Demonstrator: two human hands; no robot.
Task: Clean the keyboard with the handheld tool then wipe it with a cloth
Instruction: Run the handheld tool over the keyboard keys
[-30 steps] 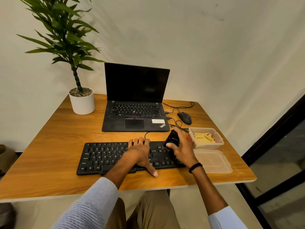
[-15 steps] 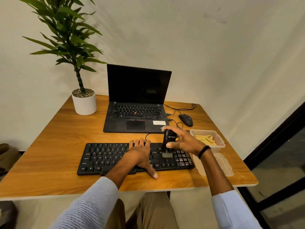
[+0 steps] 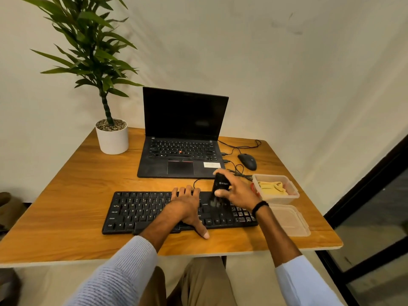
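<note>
Here I see the right fingers curled round the black handheld tool, which stands upright with its blurred lower end down on the keys toward the right of the black keyboard. The right hand wears a dark band at the wrist. The left fingers lie straight over the upper key rows. The left hand rests flat on the keyboard's middle, its thumb reaching past the near edge. The keyboard lies across the near half of the wooden table. Just to its right I make out an open clear container with the yellow cloth inside, its lid lying nearer the person. Behind the keyboard sit an open laptop with a dark screen, a black mouse to its right, and a potted plant at the far left.
</note>
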